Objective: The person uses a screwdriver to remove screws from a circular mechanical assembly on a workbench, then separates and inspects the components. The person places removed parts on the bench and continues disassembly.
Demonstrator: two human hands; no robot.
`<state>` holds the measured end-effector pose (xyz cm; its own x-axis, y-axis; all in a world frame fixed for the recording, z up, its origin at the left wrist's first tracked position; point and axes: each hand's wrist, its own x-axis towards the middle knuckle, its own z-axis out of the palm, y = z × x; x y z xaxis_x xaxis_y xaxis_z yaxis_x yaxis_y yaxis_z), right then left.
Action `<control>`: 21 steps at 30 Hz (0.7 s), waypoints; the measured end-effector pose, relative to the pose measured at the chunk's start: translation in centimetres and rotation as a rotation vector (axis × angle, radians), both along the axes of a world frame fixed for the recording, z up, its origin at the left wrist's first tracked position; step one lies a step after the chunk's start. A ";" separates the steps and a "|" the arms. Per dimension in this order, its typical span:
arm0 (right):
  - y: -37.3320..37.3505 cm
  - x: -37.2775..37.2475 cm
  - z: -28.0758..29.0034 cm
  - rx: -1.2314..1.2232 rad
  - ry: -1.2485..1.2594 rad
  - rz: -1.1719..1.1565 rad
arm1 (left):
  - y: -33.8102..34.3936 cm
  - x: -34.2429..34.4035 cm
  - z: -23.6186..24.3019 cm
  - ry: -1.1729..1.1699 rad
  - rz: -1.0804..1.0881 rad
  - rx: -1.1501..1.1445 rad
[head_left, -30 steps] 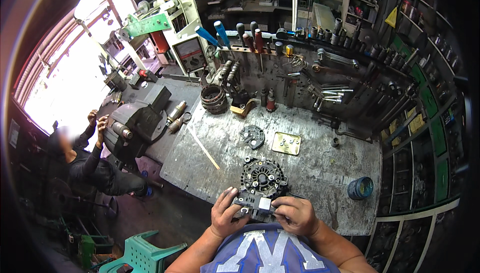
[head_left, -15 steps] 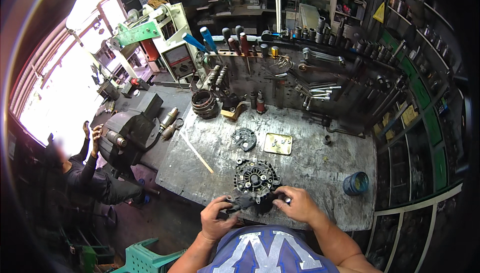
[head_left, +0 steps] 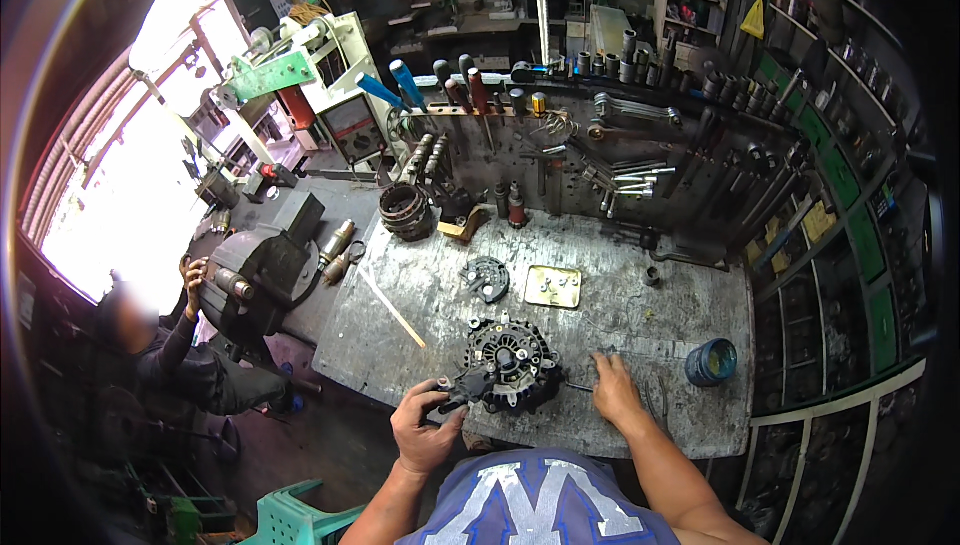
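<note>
In front of me on the bench lies an alternator point(head_left: 510, 357), its round slotted end facing up. My left hand point(head_left: 425, 427) is closed on a small black part point(head_left: 470, 387) at the alternator's lower left edge; the two overlap, and I cannot tell if they are joined. To the right, my right hand point(head_left: 615, 390) is down at the bench top, fingers bent and together; what they hold, if anything, is hidden. A thin dark rod point(head_left: 577, 386) runs from beside this hand toward the alternator. Behind the alternator lies a round black cover point(head_left: 487, 279).
A shallow tray point(head_left: 553, 286) of small parts and a blue tin point(head_left: 711, 363) stand on the workbench point(head_left: 630, 320). A ring-shaped stator point(head_left: 405, 212) is at its back left. Beyond the left edge, a co-worker point(head_left: 190, 345) is by a vise point(head_left: 270, 250). Tools hang behind.
My right hand has left the alternator's lower right edge and moved right, onto the bench top. My left hand has shifted slightly left with the black part, and the alternator's lower side shows more.
</note>
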<state>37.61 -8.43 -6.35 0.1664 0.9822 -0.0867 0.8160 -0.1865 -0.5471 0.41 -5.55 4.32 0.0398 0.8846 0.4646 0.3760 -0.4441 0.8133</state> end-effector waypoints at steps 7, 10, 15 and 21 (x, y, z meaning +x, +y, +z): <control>-0.6 -0.1 -0.8 0.098 -0.071 -0.026 | 1.7 1.9 0.9 0.091 -0.004 -0.001; -1.2 -0.5 -0.7 0.127 -0.075 -0.042 | 2.5 2.7 1.0 0.018 0.027 -0.109; -2.1 -0.9 -0.9 0.152 -0.033 -0.056 | 4.5 2.7 1.3 -0.074 0.062 -0.200; -2.6 -1.1 -1.3 0.137 -0.037 -0.056 | 4.7 4.2 1.5 0.150 0.024 -0.132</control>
<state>36.49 -11.07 -7.64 0.2216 0.9736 0.0552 0.8267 -0.1575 -0.5401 4.59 -0.85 5.79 0.0781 0.9389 0.3352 0.5068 -0.3269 0.7977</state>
